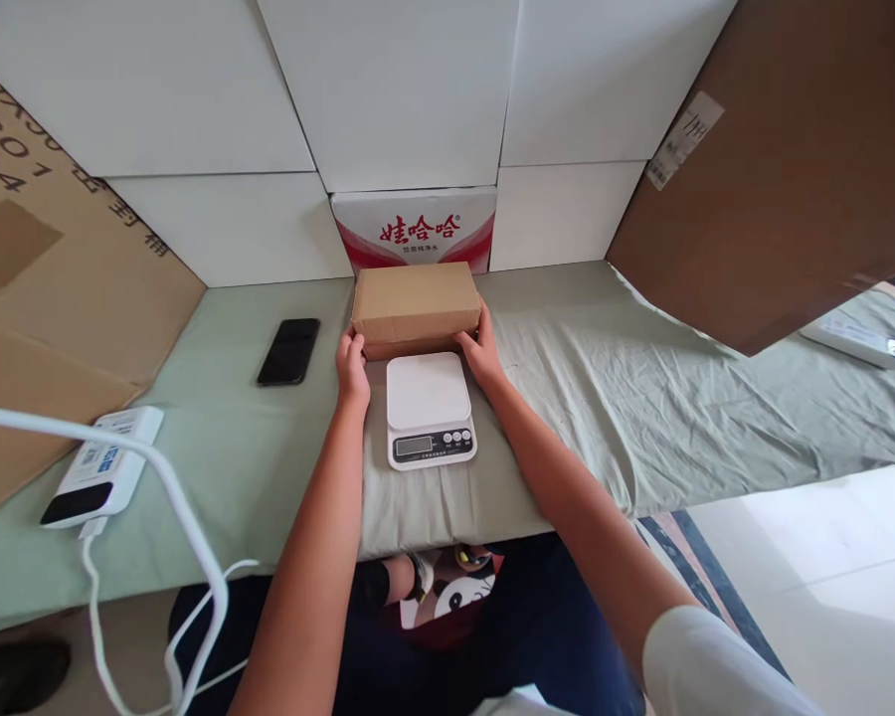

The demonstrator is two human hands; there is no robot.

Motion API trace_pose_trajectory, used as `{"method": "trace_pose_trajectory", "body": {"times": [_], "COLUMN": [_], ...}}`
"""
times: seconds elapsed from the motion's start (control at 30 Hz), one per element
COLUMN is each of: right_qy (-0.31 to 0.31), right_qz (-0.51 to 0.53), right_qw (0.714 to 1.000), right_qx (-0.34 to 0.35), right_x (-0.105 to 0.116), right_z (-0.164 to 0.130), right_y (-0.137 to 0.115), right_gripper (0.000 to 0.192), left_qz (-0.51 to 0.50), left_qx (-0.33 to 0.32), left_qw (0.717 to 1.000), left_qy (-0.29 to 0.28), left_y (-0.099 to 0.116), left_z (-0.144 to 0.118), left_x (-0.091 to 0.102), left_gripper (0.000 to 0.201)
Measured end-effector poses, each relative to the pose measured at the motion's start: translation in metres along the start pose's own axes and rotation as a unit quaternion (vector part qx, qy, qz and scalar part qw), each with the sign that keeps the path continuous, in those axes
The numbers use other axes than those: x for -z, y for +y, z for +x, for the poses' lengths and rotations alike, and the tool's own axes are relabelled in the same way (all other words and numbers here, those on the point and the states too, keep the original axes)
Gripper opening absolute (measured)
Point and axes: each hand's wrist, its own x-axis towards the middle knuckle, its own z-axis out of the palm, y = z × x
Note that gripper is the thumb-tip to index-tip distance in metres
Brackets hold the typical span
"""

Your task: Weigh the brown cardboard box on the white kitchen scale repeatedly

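A small brown cardboard box (416,296) is gripped at its two ends, just behind a white kitchen scale (428,393). My left hand (353,370) holds the left end, fingers curled at the lower front corner. On the opposite end, my right hand (483,346) has its thumb on the front and its fingers along the side. The scale lies flat on the green cloth, its dark display strip and round buttons towards me. Nothing rests on its platform. Whether the box touches the cloth is hidden.
A black phone (288,351) lies left of the box. Further left is a white power bank (104,467) with a white cable (186,512). A red-and-white carton (418,231) stands behind, against white panels. Large cardboard sheets (67,259) flank the cloth-covered surface (567,398).
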Motion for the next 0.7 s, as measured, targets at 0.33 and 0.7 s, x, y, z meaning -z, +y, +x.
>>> {"method": "trace_pose_trajectory", "body": {"times": [0.33, 0.7], "right_qy": [-0.005, -0.002], "right_qz": [0.004, -0.028], "right_qw": [1.000, 0.998], "right_qx": [-0.006, 0.048], "right_x": [0.002, 0.008], "right_z": [0.001, -0.020], "right_y": [0.002, -0.029], "right_gripper": [0.085, 0.090], "left_qz": [-0.003, 0.034], "left_qx": [-0.001, -0.092], "left_qw": [1.000, 0.994], "left_qy": [-0.007, -0.053], "left_y": [0.002, 0.027], "left_z": [-0.002, -0.026], "left_x": [-0.002, 0.006], "left_gripper": [0.050, 0.056]}}
